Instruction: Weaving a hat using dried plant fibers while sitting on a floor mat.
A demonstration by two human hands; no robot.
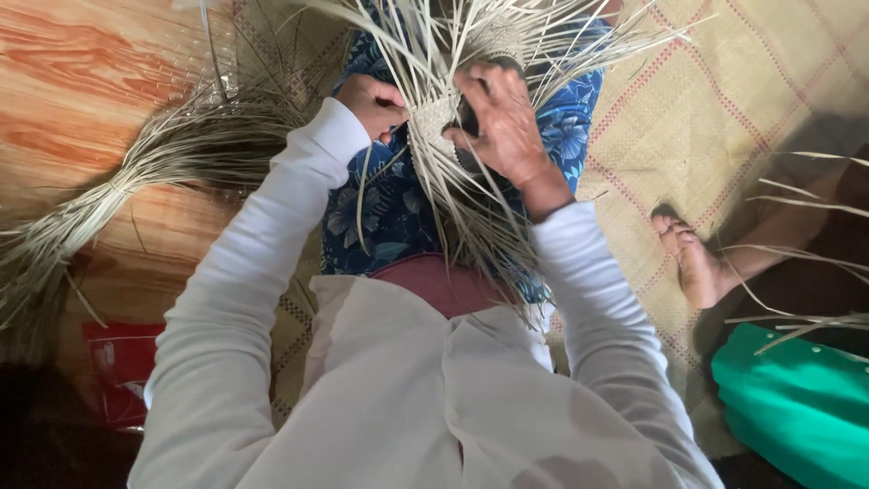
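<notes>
Both hands grip the weave (pixel 434 118): left hand (pixel 376 104) pinched on its edge, right hand (pixel 502 127) clamped across. Strips (pixel 471 217) look light, springy, brittle; hold the woven centre.

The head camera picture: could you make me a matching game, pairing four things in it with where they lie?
Things:
1. pale woven straw piece
2. tied bundle of dry straw strands
3. red plastic packet
4. another person's bare foot

Places:
A. on the checked woven mat, right
B. between both hands, over the blue floral cloth
C. on the wooden floor, left
D. lower left, beside the white sleeve

Pairs: 1-B, 2-C, 3-D, 4-A
</notes>
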